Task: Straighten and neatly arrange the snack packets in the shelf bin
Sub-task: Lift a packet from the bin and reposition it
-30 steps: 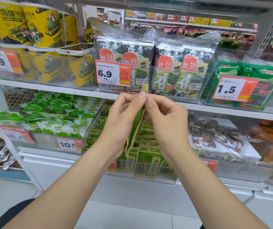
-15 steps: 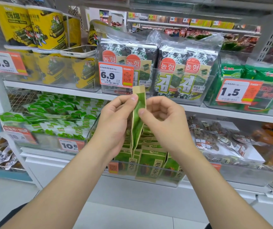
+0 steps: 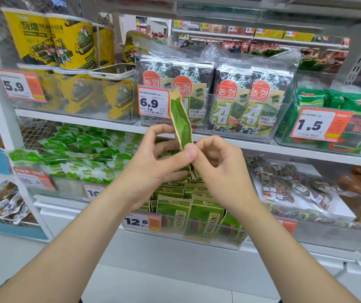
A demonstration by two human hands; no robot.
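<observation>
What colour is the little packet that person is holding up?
The packet is green with pale tan edges, shown best in the head view.

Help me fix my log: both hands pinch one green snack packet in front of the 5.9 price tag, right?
No. The head view shows the green snack packet, pinched by the left hand and right hand, in front of the 6.9 price tag.
</observation>
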